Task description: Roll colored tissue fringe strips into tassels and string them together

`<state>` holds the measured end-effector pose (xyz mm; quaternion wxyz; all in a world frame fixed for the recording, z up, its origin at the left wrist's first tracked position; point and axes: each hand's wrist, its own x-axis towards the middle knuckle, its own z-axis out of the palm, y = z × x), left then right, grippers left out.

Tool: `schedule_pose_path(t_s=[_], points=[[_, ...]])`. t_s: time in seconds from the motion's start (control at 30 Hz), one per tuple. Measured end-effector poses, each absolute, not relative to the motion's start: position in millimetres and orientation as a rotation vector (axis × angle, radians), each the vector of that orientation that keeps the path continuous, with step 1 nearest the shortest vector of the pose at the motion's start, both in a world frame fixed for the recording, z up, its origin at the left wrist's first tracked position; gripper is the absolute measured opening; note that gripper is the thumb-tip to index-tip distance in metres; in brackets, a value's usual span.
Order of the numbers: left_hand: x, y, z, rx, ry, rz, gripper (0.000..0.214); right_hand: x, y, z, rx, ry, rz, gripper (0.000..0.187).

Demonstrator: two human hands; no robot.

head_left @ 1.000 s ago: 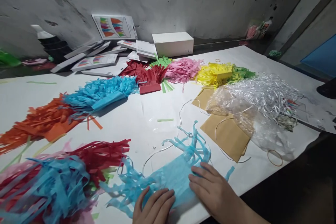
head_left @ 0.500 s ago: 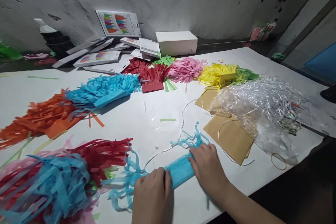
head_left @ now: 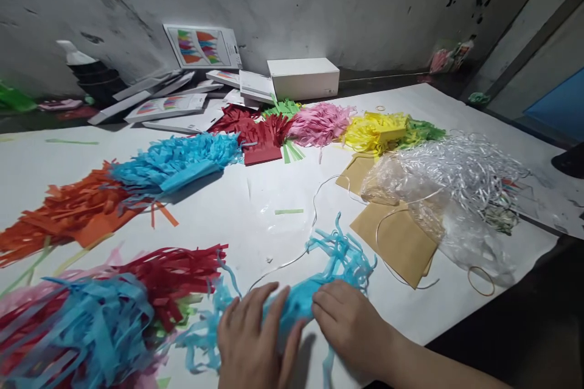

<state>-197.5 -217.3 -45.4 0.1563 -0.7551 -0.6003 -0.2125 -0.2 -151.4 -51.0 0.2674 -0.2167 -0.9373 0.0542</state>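
Gripping fringed light-blue tissue paper [head_left: 296, 307] near the front edge of the table [head_left: 283, 188] with the curled right hand [head_left: 349, 328]; touching it with the left hand [head_left: 253, 334] in a loosely spread grip, between a multicoloured tissue-strip pile [head_left: 103, 322] and brown paper [head_left: 395, 243].

A seemingly paper-covered table [head_left: 219, 213] bears orange fringes [head_left: 77, 209] and brown sheets [head_left: 395, 240].

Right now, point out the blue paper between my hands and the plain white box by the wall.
Blue paper [head_left: 297, 306], head view: its middle.
Plain white box [head_left: 305, 84], head view: its front face.
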Motion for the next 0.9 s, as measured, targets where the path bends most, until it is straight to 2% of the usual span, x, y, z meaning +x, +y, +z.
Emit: schedule_pose_path(t_s=[0.13, 0.23, 0.37, 0.53, 0.7, 0.77, 0.83, 0.9], points=[[-189, -234, -54, -2.318, -1.709, -0.883, 0.018, 2, -155, -41, -0.604, -2.513, 0.262, 0.021], [-187, -243, -63, -2.262, -1.834, -1.095, 0.027, 5, -157, -42, -0.565, -2.586, 0.148, 0.024], [-193, -250, -68, -2.389, -1.796, -0.923, 0.036, 19, -154, -46, -0.677, -2.541, 0.105, 0.028], [-193, -255, -73, -2.33, -1.865, -1.005, 0.032, 65, -135, -40, -1.102, -2.401, 0.094, 0.025], [-198, -253, -74, -2.405, -1.775, -0.915, 0.032, 107, -122, -19, -1.513, -2.199, -0.238, 0.025], [-202, -252, -73, -2.424, -1.761, -0.87, 0.032, 96, -131, -12, -1.368, -2.18, -0.279, 0.029], [-205, -251, -73, -2.459, -1.702, -0.817, 0.032, 68, -147, -12, -0.957, -2.33, -0.101, 0.036], [-207, -251, -74, -2.496, -1.628, -0.78, 0.032, 35, -163, -21, -0.555, -2.454, 0.008, 0.032]])
